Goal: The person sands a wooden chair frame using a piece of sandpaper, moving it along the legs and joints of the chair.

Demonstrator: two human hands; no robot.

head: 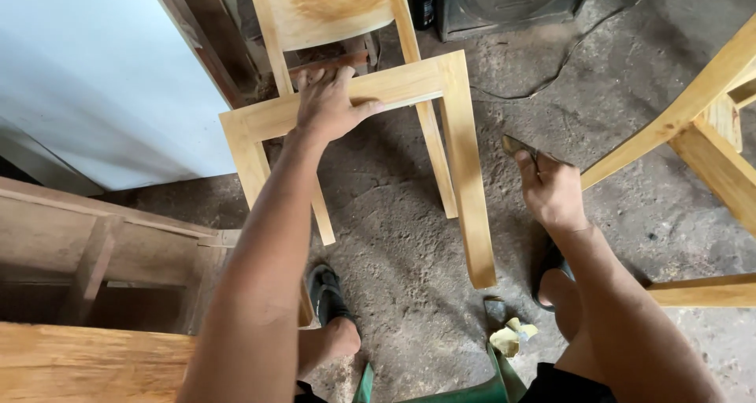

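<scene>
Gripping the front rail of the pale, unfinished wooden chair frame (pixel 370 88), the left hand (pixel 331 104) is curling its fingers over the top edge, while the right hand (pixel 551 190) is pinching a small dark sanding scrap (pixel 516 145), hovering beside the chair's leg; the wood is looking bare, unvarnished.

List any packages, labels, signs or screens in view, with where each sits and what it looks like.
No packages, labels, signs or screens show clearly.
Nearest thing: a crumpled yellow paper scrap on the concrete floor, between the person's feet.
Dark boxy object at the top edge: too cut off to tell what it is.
</scene>
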